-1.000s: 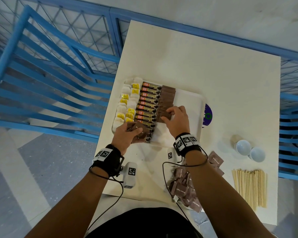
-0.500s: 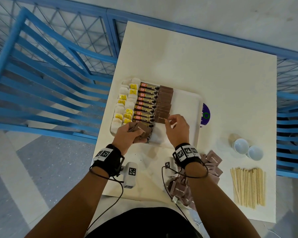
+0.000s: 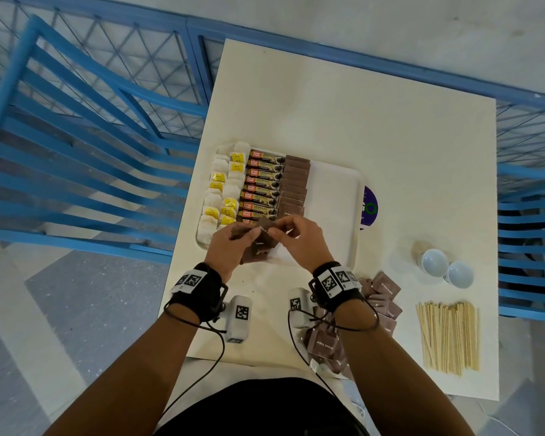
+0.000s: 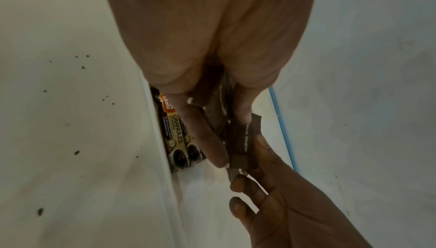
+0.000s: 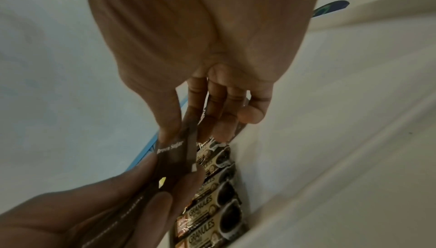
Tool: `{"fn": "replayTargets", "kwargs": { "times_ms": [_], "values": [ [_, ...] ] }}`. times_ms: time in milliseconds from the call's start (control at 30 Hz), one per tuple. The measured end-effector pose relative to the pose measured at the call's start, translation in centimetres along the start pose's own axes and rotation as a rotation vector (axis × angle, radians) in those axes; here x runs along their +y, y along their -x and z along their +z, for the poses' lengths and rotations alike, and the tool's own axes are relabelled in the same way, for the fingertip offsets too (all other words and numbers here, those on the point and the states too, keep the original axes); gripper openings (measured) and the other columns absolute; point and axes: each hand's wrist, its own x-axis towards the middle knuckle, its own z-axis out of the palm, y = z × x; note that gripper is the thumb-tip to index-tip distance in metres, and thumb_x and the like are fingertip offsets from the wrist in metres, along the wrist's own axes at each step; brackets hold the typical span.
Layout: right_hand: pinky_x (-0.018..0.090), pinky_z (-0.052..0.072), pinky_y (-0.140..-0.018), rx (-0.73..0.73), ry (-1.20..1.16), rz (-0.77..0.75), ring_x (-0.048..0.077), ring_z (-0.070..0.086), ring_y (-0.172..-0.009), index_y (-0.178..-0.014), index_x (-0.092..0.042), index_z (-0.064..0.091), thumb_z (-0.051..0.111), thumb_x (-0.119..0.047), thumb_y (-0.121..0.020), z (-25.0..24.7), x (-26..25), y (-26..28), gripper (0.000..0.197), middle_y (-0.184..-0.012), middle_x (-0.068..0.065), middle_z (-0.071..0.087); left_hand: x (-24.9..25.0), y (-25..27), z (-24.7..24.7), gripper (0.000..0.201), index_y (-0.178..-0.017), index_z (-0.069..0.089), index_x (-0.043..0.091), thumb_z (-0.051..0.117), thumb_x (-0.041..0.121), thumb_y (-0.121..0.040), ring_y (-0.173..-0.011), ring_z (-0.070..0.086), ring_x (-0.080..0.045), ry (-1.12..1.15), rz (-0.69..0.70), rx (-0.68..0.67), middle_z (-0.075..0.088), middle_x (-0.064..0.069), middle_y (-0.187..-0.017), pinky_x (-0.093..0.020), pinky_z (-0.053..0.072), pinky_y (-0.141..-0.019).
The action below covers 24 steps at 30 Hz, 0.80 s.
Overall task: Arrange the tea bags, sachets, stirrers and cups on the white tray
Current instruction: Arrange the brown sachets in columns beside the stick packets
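The white tray holds a column of tea bags with yellow tags, a column of coffee granule sachets and a column of brown sugar sachets. Over the tray's near edge my left hand grips a small stack of brown sugar sachets. My right hand pinches the top brown sugar sachet of that stack between thumb and forefinger. In the left wrist view the same brown sugar sachet sits between both hands, with the coffee granule sachets behind.
On the cream table lie a loose pile of brown sachets near my right wrist, a bundle of wooden stirrers, and two white cups on their sides. A purple disc peeks from under the tray. Blue railings surround the table.
My right hand left the sugar column on the tray and came back toward me to the stack in my left hand, where it now pinches the top sachet.
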Motion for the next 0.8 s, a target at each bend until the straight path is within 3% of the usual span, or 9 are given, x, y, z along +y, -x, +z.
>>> {"fn": "replayTargets", "kwargs": {
  "times_ms": [100,200,333,467,633,733,800],
  "values": [
    [0.01,0.042,-0.069,-0.041,0.028,0.002,0.001,0.06,-0.077,-0.098,-0.022,0.072,0.076,-0.027,-0.087,-0.3,0.0,0.1,0.012,-0.088,-0.013,0.069,-0.4,0.2,0.0,0.024,-0.117,0.064,-0.002,0.066,0.011,-0.097,-0.096,0.075,-0.039,0.003,-0.017,-0.022,0.074,-0.022,-0.11,-0.055,0.062,-0.079],
    [0.016,0.044,-0.073,0.086,0.017,0.057,0.003,0.061,-0.08,-0.097,-0.023,0.072,0.075,-0.025,-0.088,-1.3,0.7,-0.6,0.01,-0.088,-0.013,0.069,-0.7,0.2,-0.3,0.017,-0.115,0.063,0.0,0.062,0.008,-0.1,-0.093,0.075,-0.039,0.046,-0.054,-0.004,0.073,-0.024,-0.107,-0.052,0.063,-0.079],
    [0.015,0.043,-0.074,0.209,0.078,0.103,0.009,0.061,-0.086,-0.099,-0.021,0.072,0.073,-0.024,-0.089,-2.5,2.0,-1.5,0.01,-0.095,-0.008,0.07,-0.8,0.1,-0.8,0.018,-0.11,0.059,0.0,0.051,-0.009,-0.097,-0.08,0.074,-0.035,0.083,-0.087,-0.017,0.07,-0.023,-0.097,-0.046,0.064,-0.075],
    [0.023,0.047,-0.08,0.167,0.165,0.087,0.009,0.058,-0.086,-0.102,-0.019,0.072,0.073,-0.025,-0.09,-2.3,2.4,-2.0,0.013,-0.098,-0.005,0.067,-0.9,0.3,-1.0,0.03,-0.119,0.058,-0.008,0.045,-0.015,-0.093,-0.091,0.074,-0.038,0.045,-0.104,-0.029,0.069,-0.023,-0.099,-0.047,0.063,-0.08],
    [0.026,0.051,-0.084,0.198,0.211,0.045,0.012,0.061,-0.089,-0.101,-0.019,0.072,0.076,-0.026,-0.087,-1.7,2.2,-2.3,0.016,-0.099,-0.003,0.064,-1.0,0.4,-1.2,0.036,-0.128,0.053,-0.012,0.045,-0.016,-0.093,-0.095,0.074,-0.039,0.039,-0.11,-0.018,0.072,-0.022,-0.097,-0.045,0.063,-0.078],
    [0.026,0.051,-0.085,0.235,0.202,0.037,0.013,0.061,-0.089,-0.101,-0.017,0.071,0.078,-0.023,-0.084,-1.5,2.1,-2.3,0.019,-0.102,-0.002,0.062,-0.9,0.4,-1.3,0.036,-0.129,0.052,-0.013,0.045,-0.016,-0.094,-0.096,0.075,-0.039,0.043,-0.102,-0.019,0.072,-0.022,-0.096,-0.046,0.063,-0.079],
    [0.024,0.05,-0.084,0.255,0.195,0.039,0.012,0.06,-0.088,-0.101,-0.016,0.07,0.08,-0.023,-0.083,-1.4,2.0,-2.2,0.022,-0.103,-0.002,0.061,-0.8,0.4,-1.3,0.037,-0.13,0.051,-0.012,0.043,-0.016,-0.094,-0.098,0.074,-0.041,0.046,-0.099,-0.017,0.071,-0.028,-0.105,-0.047,0.063,-0.08]
  ]
}}
